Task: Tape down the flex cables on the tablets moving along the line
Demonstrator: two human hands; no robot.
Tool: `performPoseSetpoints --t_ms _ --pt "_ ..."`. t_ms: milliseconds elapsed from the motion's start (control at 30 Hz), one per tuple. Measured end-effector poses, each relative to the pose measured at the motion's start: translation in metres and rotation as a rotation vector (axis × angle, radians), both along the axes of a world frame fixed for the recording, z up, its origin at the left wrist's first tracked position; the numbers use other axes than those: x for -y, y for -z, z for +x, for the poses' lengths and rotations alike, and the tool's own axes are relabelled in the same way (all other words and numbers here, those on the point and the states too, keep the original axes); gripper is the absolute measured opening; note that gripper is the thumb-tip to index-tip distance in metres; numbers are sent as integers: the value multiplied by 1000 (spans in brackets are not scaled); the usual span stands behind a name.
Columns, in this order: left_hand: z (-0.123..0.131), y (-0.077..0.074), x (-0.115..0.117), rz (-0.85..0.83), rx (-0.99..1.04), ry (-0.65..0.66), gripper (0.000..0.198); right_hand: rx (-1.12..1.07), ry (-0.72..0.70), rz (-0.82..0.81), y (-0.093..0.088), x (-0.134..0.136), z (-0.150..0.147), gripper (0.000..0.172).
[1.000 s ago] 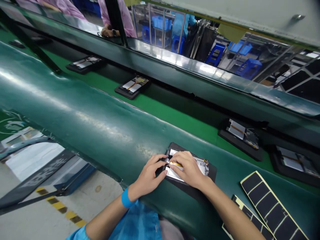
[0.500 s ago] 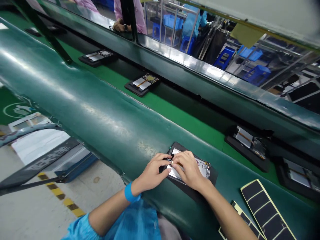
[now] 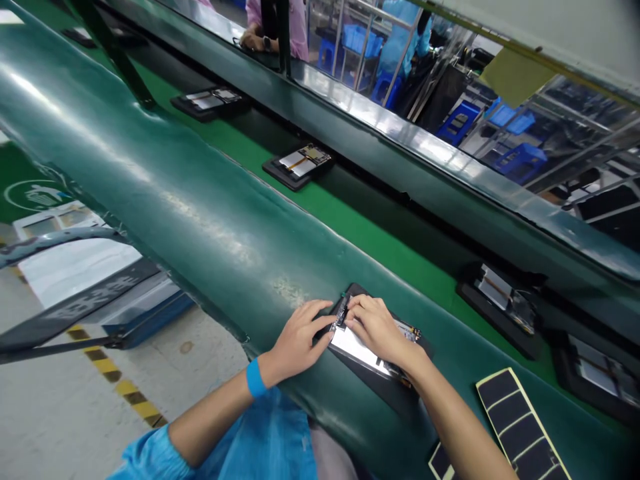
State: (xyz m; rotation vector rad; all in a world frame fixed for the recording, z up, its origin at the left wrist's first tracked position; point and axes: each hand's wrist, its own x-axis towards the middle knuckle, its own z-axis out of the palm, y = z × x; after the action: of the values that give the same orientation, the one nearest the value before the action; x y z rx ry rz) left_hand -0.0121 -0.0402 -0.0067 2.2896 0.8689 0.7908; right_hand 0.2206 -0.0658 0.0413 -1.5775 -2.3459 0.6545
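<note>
An opened tablet-like device [image 3: 353,343] with silver battery panels rests in a black tray [image 3: 356,289] on the green padded edge. My left hand [image 3: 300,339], with a blue wristband, reaches its outstretched fingertips to the device's left end. Over the upper middle of the device, my right hand [image 3: 377,330] bends its fingers together beside a small dark strip [image 3: 342,312]. Whatever sits between the right fingertips is too small to make out. The right hand covers part of the circuitry.
Sheets of black stickers [image 3: 520,420] lie right of my right forearm. Beyond the padded edge, a green conveyor belt [image 3: 365,230] carries several more opened devices in black trays, one a device [image 3: 303,162] near the middle. Across the line is a person in a pink sleeve [image 3: 299,30].
My right hand has shifted slightly, and the dark strip at the device's left end shows more. The left fingers have drawn back a little. The whole view has shifted slightly.
</note>
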Motion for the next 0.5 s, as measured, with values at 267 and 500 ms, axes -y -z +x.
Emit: performPoseSetpoints --t_ms 267,500 --pt "1 -3 0 182 -182 122 29 63 0 22 5 -5 -2 5" --pt "4 -4 -2 250 -316 185 39 77 13 17 5 -7 -4 6"
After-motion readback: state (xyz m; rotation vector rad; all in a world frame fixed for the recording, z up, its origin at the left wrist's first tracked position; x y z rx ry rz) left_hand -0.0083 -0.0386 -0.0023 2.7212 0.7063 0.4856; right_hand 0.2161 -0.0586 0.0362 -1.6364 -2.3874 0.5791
